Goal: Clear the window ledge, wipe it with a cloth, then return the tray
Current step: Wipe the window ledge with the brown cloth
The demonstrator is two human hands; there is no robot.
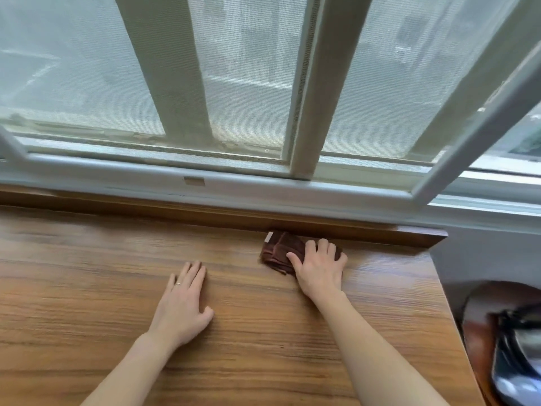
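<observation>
- At the near edge, 6 o'clock: two bare forearms reach forward over a wide wooden ledge (pixel 263 332), grain running left to right.
- Left hand (pixel 183 300), about 7 o'clock of centre: palm down, flat on the bare wood, fingers straight and close together, thumb out to the side. Holds nothing. A ring (pixel 178 284) sits on one finger.
- Right hand (pixel 319 268), about 4 o'clock of centre: fingers spread and fairly straight, pressing down on a folded brown cloth (pixel 281 253). Not curled round it; palm on top, fingertips at the cloth's far edge.
- Cloth lies toward the ledge's right end, its far side touching the raised wooden lip (pixel 205 210) at the back. A small pale tag (pixel 268 237) shows at its far-left corner. Cloth sticks out to the left of the hand.
- At 3 to 5 o'clock, past the ledge's right edge and lower down: a dark brown rounded thing with something shiny on it, blurred; cannot tell what.
- Farther, 12 o'clock: pale window frame (pixel 307 189) with mesh screen (pixel 248 68) panes; a sash (pixel 468 136) swung inward at 2 o'clock. Grime along the bottom track.
</observation>
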